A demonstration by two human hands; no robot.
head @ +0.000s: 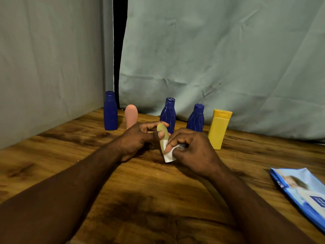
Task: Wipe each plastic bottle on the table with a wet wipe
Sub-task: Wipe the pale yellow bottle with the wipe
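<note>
At the table's middle my left hand point(140, 138) pinches a small olive-green plastic bottle point(162, 133) near its rounded top, holding it upright. My right hand point(191, 148) grips a white wet wipe point(169, 155) and presses it against the bottle's lower part, hiding the base. Behind stand a plain dark blue bottle point(110, 111), a pink bottle point(131, 116), two ribbed blue bottles point(168, 113) point(196, 118) and a yellow bottle point(219, 128).
A blue wet wipe pack point(302, 192) lies flat at the right edge of the wooden table point(140, 199). Grey-green cloth hangs behind and to the left of the table, close behind the row of bottles.
</note>
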